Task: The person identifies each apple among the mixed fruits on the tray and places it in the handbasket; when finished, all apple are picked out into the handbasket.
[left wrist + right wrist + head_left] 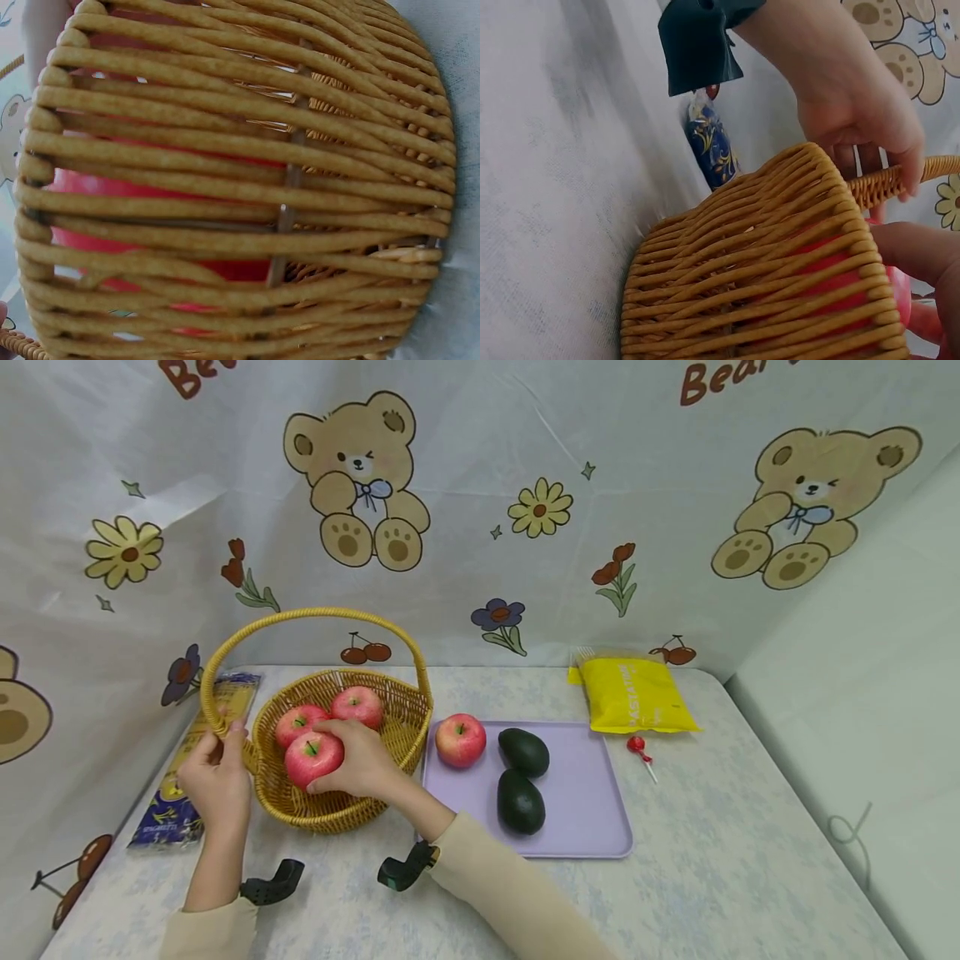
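My left hand (217, 781) pinches the wrapped handle (212, 693) of a yellow wicker basket (341, 820) near its left base. Inside the basket my right hand (363, 762) holds a red apple (311, 764), thumb and fingers around its right side. Two more apples lie behind it, one at the left (296, 720) and one farther back (360, 703). In the left wrist view, the woven wall (225, 180) fills the picture, with red fruit showing through the gaps. The right wrist view has the left hand (862, 112) on the handle above the rim.
Right of the basket, a lilac tray (592, 793) bears another apple (461, 741) and two avocados (521, 802). A yellow pasta bag (636, 695) and a red lollipop (637, 746) lie beyond it. Left of the basket is a spaghetti packet (171, 806). A bear-print curtain (465, 460) hangs behind.
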`<move>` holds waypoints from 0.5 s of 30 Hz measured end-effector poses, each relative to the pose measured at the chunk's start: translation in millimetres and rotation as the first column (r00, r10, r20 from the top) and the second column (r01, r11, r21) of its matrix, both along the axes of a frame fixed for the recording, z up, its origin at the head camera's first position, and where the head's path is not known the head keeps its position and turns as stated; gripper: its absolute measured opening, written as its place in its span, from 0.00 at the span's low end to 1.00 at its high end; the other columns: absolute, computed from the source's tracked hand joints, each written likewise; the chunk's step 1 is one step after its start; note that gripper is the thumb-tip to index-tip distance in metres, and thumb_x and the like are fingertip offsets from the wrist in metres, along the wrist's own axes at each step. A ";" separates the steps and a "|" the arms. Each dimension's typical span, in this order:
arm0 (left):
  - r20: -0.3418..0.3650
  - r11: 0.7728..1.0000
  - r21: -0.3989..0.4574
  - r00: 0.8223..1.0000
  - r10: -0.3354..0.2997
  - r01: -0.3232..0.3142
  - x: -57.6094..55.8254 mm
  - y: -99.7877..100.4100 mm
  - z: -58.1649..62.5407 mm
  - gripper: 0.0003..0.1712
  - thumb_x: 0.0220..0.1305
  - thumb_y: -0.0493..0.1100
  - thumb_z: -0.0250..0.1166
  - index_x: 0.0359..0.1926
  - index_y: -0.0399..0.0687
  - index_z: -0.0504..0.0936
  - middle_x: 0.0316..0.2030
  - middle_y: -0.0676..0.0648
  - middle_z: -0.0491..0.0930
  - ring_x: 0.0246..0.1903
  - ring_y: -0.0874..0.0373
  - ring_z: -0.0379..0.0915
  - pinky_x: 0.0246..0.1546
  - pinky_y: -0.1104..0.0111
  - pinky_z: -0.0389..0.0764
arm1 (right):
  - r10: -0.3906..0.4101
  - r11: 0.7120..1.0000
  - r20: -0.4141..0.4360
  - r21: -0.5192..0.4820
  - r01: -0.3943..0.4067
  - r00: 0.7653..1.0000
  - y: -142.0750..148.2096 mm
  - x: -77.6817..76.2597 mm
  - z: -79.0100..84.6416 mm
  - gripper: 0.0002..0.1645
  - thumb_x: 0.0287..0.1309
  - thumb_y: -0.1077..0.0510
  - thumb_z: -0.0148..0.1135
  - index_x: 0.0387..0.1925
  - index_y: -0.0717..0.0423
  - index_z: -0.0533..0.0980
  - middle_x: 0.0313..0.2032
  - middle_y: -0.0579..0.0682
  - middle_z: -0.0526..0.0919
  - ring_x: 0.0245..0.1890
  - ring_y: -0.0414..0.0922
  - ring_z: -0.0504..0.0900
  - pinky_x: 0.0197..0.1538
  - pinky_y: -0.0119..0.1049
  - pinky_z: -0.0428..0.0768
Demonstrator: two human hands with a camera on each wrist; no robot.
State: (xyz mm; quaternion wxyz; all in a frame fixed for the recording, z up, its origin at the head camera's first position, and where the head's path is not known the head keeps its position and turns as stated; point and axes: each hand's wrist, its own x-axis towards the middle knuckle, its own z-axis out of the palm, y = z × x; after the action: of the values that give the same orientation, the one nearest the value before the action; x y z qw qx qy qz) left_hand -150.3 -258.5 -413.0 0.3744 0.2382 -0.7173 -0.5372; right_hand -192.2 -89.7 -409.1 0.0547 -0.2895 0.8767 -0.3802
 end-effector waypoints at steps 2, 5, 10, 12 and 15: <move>0.007 1.000 -0.001 1.000 0.002 -0.002 -0.3 0.0 -0.3 0.20 0.67 0.52 0.63 0.49 0.42 0.86 0.39 0.62 0.84 0.35 0.75 0.75 0.32 0.85 0.72 | 0.025 1.000 0.006 0.018 -0.026 1.000 -4.6 -3.1 -3.0 0.47 0.38 0.47 0.82 0.64 0.42 0.72 0.61 0.43 0.75 0.61 0.40 0.73 0.61 0.34 0.71; -0.002 1.000 -0.006 1.000 -0.002 0.002 -0.6 0.6 -0.3 0.20 0.67 0.51 0.63 0.50 0.42 0.86 0.41 0.61 0.84 0.36 0.75 0.75 0.33 0.85 0.73 | 0.062 0.996 0.010 0.058 -0.063 0.998 -10.3 -6.4 -6.2 0.48 0.37 0.46 0.82 0.64 0.41 0.72 0.60 0.41 0.77 0.59 0.38 0.74 0.60 0.31 0.71; -0.003 1.000 0.001 1.000 -0.006 0.006 -0.3 1.1 0.0 0.20 0.67 0.51 0.63 0.50 0.42 0.86 0.34 0.69 0.80 0.35 0.74 0.74 0.32 0.85 0.73 | 0.078 0.990 0.030 0.113 -0.081 0.997 -13.6 -6.9 -8.6 0.48 0.38 0.46 0.82 0.64 0.40 0.71 0.60 0.39 0.76 0.60 0.40 0.73 0.61 0.31 0.70; 0.005 1.000 0.007 1.000 -0.007 0.007 -0.1 0.7 -0.2 0.20 0.67 0.52 0.62 0.51 0.42 0.86 0.35 0.70 0.80 0.36 0.74 0.74 0.32 0.85 0.72 | 0.073 0.990 0.032 0.119 -0.076 0.997 -13.7 -6.8 -9.1 0.48 0.38 0.46 0.82 0.64 0.41 0.71 0.60 0.39 0.76 0.61 0.40 0.72 0.62 0.32 0.69; 0.005 1.000 0.010 1.000 -0.006 0.006 -0.5 0.3 -0.8 0.20 0.67 0.52 0.62 0.50 0.42 0.86 0.35 0.69 0.81 0.35 0.73 0.74 0.30 0.84 0.72 | 0.063 0.990 0.044 0.121 -0.068 0.997 -13.3 -6.9 -9.6 0.47 0.39 0.46 0.81 0.64 0.43 0.71 0.60 0.40 0.76 0.61 0.41 0.72 0.62 0.31 0.69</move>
State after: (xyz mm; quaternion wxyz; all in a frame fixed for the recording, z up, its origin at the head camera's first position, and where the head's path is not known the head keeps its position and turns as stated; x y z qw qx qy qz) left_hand -150.8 -258.2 -413.9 0.3698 0.2392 -0.7164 -0.5411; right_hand -199.1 -103.0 -418.7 0.1021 -0.3064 0.8872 -0.3296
